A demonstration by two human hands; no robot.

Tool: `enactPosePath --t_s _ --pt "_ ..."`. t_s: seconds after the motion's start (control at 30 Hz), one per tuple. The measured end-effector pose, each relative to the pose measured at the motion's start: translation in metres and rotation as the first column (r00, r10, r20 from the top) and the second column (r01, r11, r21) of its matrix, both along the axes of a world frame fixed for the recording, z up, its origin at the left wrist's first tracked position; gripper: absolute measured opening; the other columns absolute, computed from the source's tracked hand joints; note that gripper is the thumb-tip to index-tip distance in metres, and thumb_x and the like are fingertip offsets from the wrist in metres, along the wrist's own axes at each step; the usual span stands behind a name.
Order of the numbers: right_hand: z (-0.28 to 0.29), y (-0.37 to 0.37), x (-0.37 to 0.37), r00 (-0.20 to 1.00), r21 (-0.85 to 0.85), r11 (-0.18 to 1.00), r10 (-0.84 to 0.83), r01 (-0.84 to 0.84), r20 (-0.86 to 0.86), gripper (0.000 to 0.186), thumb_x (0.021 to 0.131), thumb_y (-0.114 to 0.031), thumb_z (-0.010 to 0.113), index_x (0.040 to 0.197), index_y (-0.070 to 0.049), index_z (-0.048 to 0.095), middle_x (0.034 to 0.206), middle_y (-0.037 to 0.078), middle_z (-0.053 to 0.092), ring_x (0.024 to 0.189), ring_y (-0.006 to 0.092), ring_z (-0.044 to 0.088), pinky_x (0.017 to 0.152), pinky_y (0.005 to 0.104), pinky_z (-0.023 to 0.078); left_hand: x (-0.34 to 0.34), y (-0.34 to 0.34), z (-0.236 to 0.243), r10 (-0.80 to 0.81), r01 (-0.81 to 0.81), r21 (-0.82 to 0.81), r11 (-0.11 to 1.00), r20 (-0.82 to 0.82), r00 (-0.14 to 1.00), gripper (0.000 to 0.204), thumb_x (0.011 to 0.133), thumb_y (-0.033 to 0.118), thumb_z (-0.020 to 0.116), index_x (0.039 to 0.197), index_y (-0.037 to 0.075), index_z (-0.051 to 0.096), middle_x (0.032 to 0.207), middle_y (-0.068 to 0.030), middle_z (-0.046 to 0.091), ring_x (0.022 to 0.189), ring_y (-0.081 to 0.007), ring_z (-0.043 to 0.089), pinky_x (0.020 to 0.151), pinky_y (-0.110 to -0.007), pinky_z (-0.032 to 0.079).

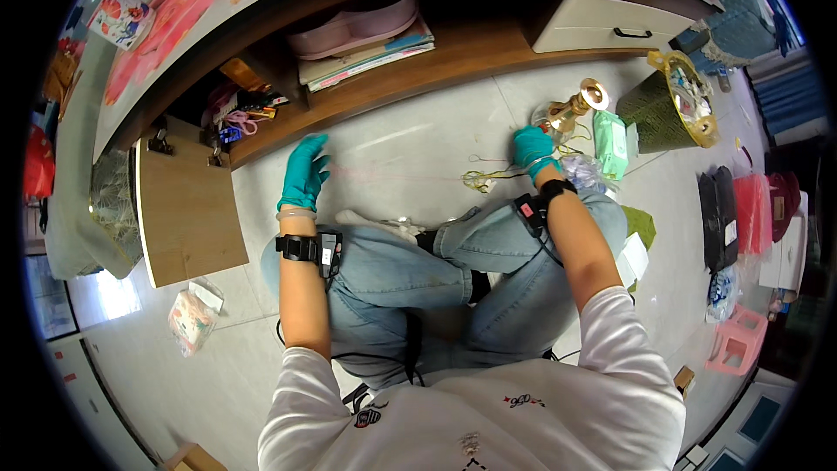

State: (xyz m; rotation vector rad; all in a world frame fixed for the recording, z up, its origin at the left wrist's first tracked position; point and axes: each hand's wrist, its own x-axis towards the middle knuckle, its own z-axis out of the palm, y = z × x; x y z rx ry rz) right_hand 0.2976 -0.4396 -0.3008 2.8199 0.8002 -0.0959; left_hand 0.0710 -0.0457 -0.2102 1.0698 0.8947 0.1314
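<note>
The left grip [302,176], gloved in teal, is held just above the floor [436,113] or close to it, its fingers partly curled and a little apart; whether a strand is pinched between them cannot be told. The right grip [532,153], in a matching glove, is drawn in more narrowly with its fingers bunched, and what it holds, if anything, is hidden by the glove. Between the two runs a faint pink thread [384,177], too fine to follow to either end, and just left of the right grip lies a loose tangle of yellow thread [479,180]. For handling such fine strands, light and even tension seems wise: one grip would best stay put while the other eases single loops free, since a sharp tug would probably tighten the knots. Gloves may dull the feel, so watching the strand rather than trusting the fingertips looks sensible. Beyond the right grip is a gold stand [574,108], near enough that a wide sweep could knock it, then a clear bag [586,172], a green packet [609,145] and the bin [647,112]. Nearer the body, the bent legs [392,266] could snag trailing ends; the cabinet [375,92] bounds the far side.
</note>
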Motion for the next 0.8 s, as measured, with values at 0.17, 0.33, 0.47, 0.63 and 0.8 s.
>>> enactPosePath --t_s 0.17,0.33,0.47,0.63,0.8 --pt "-0.010 0.005 -0.011 0.990 -0.052 0.998 -0.043 0.036 -0.133 0.014 0.077 -0.011 0.057 0.080 -0.011 0.071 0.084 0.014 0.067 0.078 0.0290 0.066 0.062 0.0380 0.052 0.012 -0.025 -0.010 -0.442 0.745 0.569 0.349 -0.601 0.666 0.055 0.073 0.041 0.066 0.112 0.002 0.061 0.108 -0.0165 0.063 0.098 -0.0276 0.061 0.085 -0.035 0.046" --pt "-0.023 0.000 -0.003 0.964 0.063 0.992 -0.095 0.114 -0.248 0.015 0.078 -0.015 0.056 0.080 -0.009 0.070 0.088 0.017 0.065 0.082 0.0320 0.065 0.067 0.0393 0.052 0.006 -0.027 -0.021 -0.466 0.828 0.553 0.093 -0.711 0.527 0.045 0.073 0.040 0.066 0.098 0.002 0.065 0.091 -0.0155 0.066 0.085 -0.0303 0.063 0.076 -0.038 0.048" --pt "-0.021 0.012 0.020 0.843 0.038 0.884 0.456 -0.465 -0.286 0.013 0.077 -0.015 0.058 0.078 -0.009 0.070 0.083 0.017 0.066 0.074 0.0325 0.065 0.063 0.0374 0.052 0.019 -0.045 0.001 -0.505 0.695 0.536 0.480 -0.478 0.718 0.032 0.076 0.032 0.066 0.092 0.004 0.065 0.077 -0.0105 0.067 0.074 -0.0229 0.064 0.066 -0.034 0.049" --pt "0.099 0.087 -0.025 0.312 0.639 0.351 0.651 0.685 -0.692 0.018 0.084 -0.020 0.058 0.084 -0.002 0.062 0.077 0.009 0.064 0.072 0.0174 0.062 0.068 0.0284 0.051 0.013 -0.058 0.005 -0.514 0.482 0.662 0.574 -0.168 0.841 0.054 0.072 0.028 0.074 0.120 0.012 0.055 0.101 -0.0100 0.061 0.091 -0.0203 0.060 0.080 -0.032 0.047" --pt "0.185 0.088 -0.055 0.228 0.636 0.223 0.805 0.739 -0.547 0.015 0.088 -0.014 0.055 0.091 0.001 0.058 0.083 0.009 0.062 0.075 0.0161 0.062 0.070 0.0264 0.050 0.029 -0.095 0.031 -0.628 0.423 0.758 0.498 -0.021 0.778 0.097 0.067 0.024 0.079 0.144 0.019 0.020 0.141 -0.0120 0.036 0.131 -0.0244 0.031 0.107 -0.038 0.026"
